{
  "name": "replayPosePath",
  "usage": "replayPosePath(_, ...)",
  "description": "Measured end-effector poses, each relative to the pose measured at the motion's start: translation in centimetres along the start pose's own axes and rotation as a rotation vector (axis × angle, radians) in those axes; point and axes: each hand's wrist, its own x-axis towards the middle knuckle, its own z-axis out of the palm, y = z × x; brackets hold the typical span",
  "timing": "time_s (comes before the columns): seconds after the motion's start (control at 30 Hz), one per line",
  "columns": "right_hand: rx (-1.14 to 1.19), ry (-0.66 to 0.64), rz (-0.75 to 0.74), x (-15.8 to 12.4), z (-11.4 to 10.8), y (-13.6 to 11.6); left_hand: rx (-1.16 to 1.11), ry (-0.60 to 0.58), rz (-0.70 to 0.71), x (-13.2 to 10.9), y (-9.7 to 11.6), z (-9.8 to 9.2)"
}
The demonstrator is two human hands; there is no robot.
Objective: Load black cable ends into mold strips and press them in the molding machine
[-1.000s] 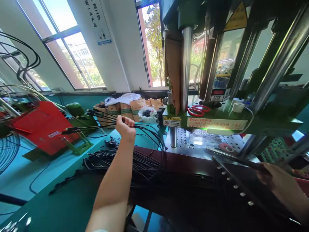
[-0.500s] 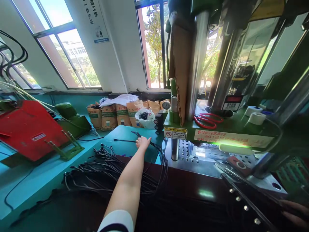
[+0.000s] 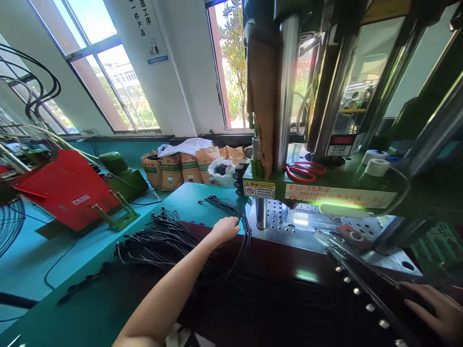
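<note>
Indoors, black cables [image 3: 159, 243] lie on the bench [image 3: 289, 259] — windows [image 3: 126, 84] beyond.

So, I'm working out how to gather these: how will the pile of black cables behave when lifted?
The black cables look thin and curved, so they would probably flex and sag rather than stay rigid. Many lie crossed over one another, so lifting one could drag others along.

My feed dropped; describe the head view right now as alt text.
A person's left hand is at a pile of black cables on a table, its grip unclear, while the right hand is at a dark bolted bar. Ahead stands a green press with red scissors on it; a red machine stands at left.
</note>
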Motion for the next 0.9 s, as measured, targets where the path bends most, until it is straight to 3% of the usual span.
replayPosePath(0.1,-0.163,0.009,-0.097,-0.7,-0.7,-1.7,0.035,-0.040,0.078,-2.3,1.5,0.4)
replayPosePath(0.27,-0.266,-0.022,-0.076,-2.6,-2.8,-8.2,0.104,-0.105,0.095,-3.0,2.9,1.2)
replayPosePath(0.4,-0.227,-0.309,-0.059,-5.3,-3.4,-12.4,0.173,-0.108,0.089,-3.4,3.1,-0.3)
replayPosePath(0.5,-0.340,-0.414,-0.105,-6.7,-3.1,-14.4,0.201,0.034,0.063,-5.4,4.3,-1.7)
replayPosePath(0.57,-0.417,-0.451,-0.141,-6.8,-2.9,-15.5,0.090,0.147,0.180,-7.8,6.1,-1.7)
replayPosePath(0.6,-0.439,-0.484,-0.142,-6.5,-2.9,-16.0,-0.008,0.136,0.300,-9.3,7.3,-1.3)
replayPosePath(0.7,-0.538,-0.570,-0.073,-5.1,-3.0,-17.6,-0.237,-0.072,0.618,-13.6,11.3,1.4)
replayPosePath(0.8,-0.643,-0.527,0.005,-3.0,-3.5,-19.0,-0.279,-0.138,0.709,-16.0,14.5,5.0)
replayPosePath(0.9,-0.680,-0.449,0.005,-0.4,-4.3,-20.0,-0.392,-0.174,0.706,-16.1,16.3,7.3)
